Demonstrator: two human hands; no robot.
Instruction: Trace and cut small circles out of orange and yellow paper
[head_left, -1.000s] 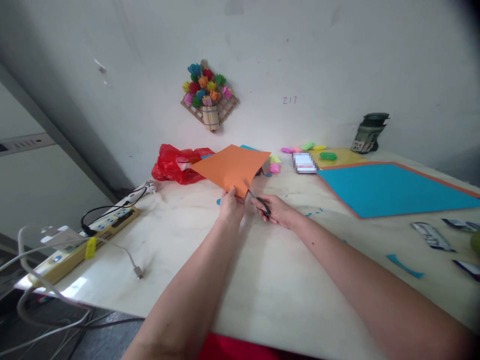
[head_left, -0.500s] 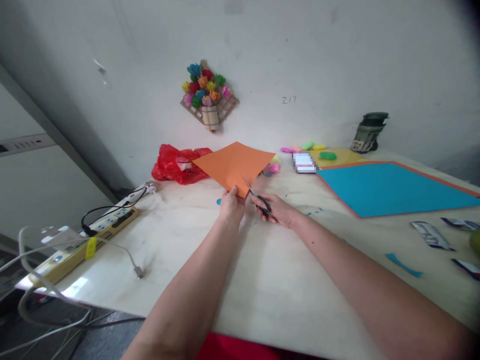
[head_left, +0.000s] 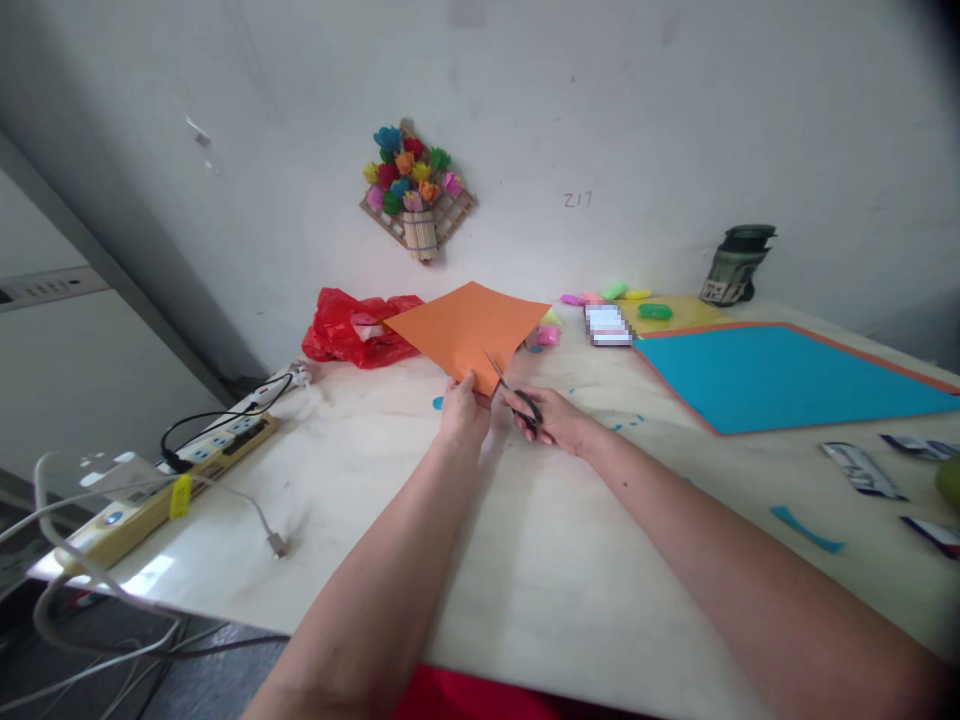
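Several things are carried by the pale bench (head_left: 360, 520), on whose right side a large blue sheet (head_left: 795, 380) edged with orange is laid. Above the bench's middle, an orange sheet (head_left: 472, 325) is held by its near corner, pinched in the left grip (head_left: 463, 410). By the right grip (head_left: 553, 415), closed round the handles, scissors (head_left: 528, 400) are held, one blade seen over the orange sheet. Tiny blue scraps (head_left: 617, 428) are scattered nearby.
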